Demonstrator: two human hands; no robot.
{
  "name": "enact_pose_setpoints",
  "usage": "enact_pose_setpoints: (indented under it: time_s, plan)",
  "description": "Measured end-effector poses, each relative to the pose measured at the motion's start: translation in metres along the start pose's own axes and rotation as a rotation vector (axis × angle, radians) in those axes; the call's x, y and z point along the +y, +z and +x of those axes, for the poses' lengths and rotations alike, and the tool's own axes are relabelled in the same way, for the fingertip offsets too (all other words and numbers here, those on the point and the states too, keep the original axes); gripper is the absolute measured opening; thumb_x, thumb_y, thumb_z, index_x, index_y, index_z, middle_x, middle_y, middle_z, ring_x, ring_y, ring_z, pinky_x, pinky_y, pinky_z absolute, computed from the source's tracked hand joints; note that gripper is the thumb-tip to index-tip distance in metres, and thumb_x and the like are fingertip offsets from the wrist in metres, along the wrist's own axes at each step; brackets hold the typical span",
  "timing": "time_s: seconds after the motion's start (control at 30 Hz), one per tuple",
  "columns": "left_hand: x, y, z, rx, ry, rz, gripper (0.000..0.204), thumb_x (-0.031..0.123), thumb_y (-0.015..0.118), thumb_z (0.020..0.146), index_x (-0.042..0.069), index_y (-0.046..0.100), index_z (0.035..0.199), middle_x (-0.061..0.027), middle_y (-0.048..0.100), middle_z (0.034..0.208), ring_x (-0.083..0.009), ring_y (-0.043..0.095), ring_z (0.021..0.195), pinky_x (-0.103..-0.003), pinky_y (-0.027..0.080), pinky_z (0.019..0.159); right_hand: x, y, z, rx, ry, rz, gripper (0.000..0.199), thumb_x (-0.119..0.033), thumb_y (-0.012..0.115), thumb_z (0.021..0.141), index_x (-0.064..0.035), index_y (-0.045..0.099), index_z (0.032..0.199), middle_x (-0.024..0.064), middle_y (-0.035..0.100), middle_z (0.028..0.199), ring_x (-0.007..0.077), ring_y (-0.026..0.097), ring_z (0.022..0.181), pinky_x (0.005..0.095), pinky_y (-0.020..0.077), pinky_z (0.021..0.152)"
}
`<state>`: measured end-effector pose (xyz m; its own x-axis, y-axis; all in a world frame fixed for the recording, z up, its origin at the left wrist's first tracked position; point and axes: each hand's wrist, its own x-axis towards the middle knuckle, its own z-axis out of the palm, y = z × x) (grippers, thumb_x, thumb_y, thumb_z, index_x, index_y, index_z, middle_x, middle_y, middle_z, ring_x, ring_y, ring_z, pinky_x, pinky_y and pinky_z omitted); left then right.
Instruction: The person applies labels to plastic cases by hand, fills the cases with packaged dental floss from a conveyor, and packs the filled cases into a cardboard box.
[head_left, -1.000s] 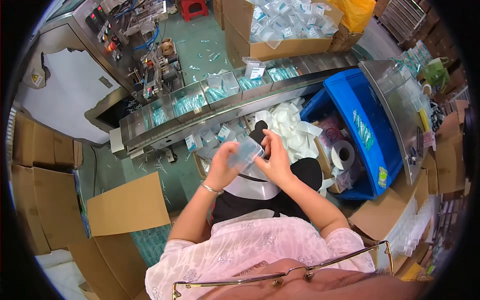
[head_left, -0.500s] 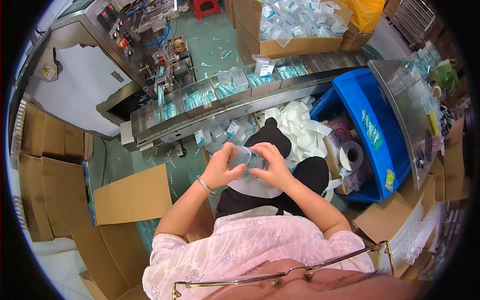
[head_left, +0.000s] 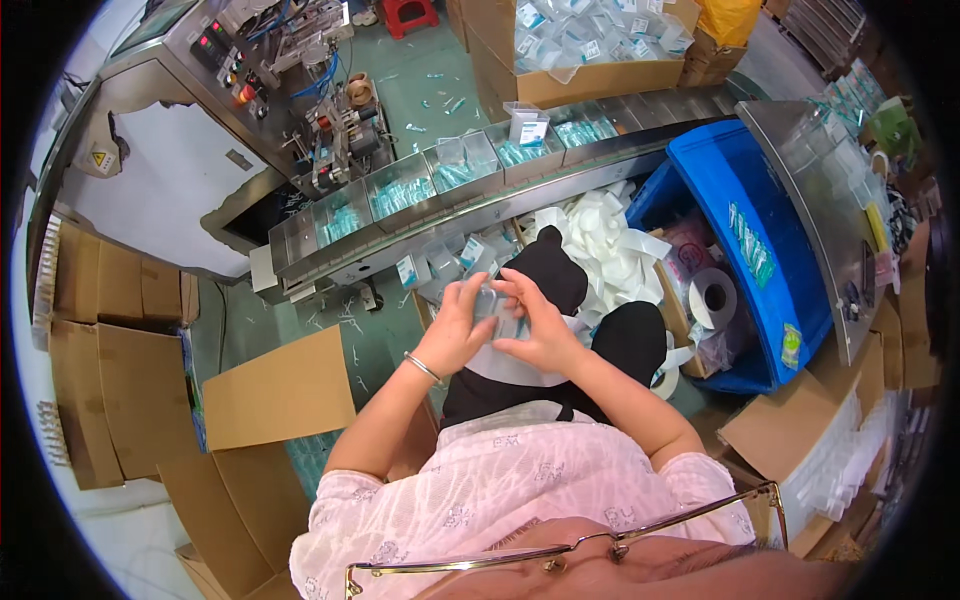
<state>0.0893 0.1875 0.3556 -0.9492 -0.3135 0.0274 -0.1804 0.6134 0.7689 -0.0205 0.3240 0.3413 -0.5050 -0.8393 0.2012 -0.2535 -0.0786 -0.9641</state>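
Between my hands, above my lap, is a small clear plastic box (head_left: 509, 324). My left hand (head_left: 456, 328) closes on its left side, with a bracelet round the wrist. The fingers of my right hand (head_left: 545, 325) curl over its other side, thumb toward me. What the box contains is too unclear to make out. Just beyond my hands lie several clear boxes with white and blue labels (head_left: 413, 270). Farther off, a metal conveyor trough (head_left: 372, 242) carries small teal-and-clear packets (head_left: 402, 198) in its compartments, and one labelled clear box (head_left: 527, 125) stands on it.
Coiled white label strip (head_left: 600, 255) fills a carton beyond my knees. On the right stands a blue bin (head_left: 790, 290) beside a white roll (head_left: 712, 298). An open carton (head_left: 280, 388) is at left; another carton (head_left: 585, 85) of clear boxes stands behind the conveyor, near a machine (head_left: 225, 75).
Both hands have shifted slightly up, and the clear box has turned between them. My right fingers are more bent over its top. The whole view has moved a little.
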Motion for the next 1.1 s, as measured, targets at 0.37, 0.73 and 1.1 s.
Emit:
enact_pose_setpoints:
  time_s: [0.37, 0.73, 1.1]
  plan:
    - [-0.020, -0.001, -0.005, 0.052, -0.310, 0.099, 0.054, 0.025, 0.053, 0.080, 0.013, 0.031, 0.127, -0.0186, 0.042, 0.116, -0.0349, 0.045, 0.107, -0.039, 0.036, 0.092, 0.013, 0.026, 0.006, -0.126, -0.209, -0.734, 0.087, -0.020, 0.077, 0.051, -0.0010, 0.036, 0.125, 0.0138, 0.046, 0.117, 0.0292, 0.045, 0.106, 0.0413, 0.0317, 0.090]
    - [-0.091, -0.068, -0.366, 1.705, -0.617, -0.369, 0.042, 0.005, 0.061, 0.071, 0.007, 0.044, 0.109, -0.0049, 0.048, 0.103, -0.0192, 0.047, 0.098, -0.033, 0.038, 0.087, 0.052, -0.060, 0.019, 0.042, -0.043, -0.518, 0.046, -0.005, 0.054, 0.083, -0.0025, 0.038, 0.126, 0.0141, 0.046, 0.122, 0.0215, 0.050, 0.104, 0.0308, 0.0401, 0.085]
    - [-0.220, 0.174, -0.524, 0.762, -1.327, 0.133, 0.071, 0.012, 0.077, 0.057, 0.010, 0.044, 0.119, -0.0156, 0.051, 0.116, -0.0345, 0.046, 0.106, -0.040, 0.039, 0.089, 0.036, -0.009, 0.125, -0.246, -0.394, -0.954, 0.029, -0.007, 0.053, 0.085, -0.0055, 0.052, 0.114, 0.0084, 0.050, 0.114, 0.0185, 0.053, 0.096, 0.0277, 0.0425, 0.080]
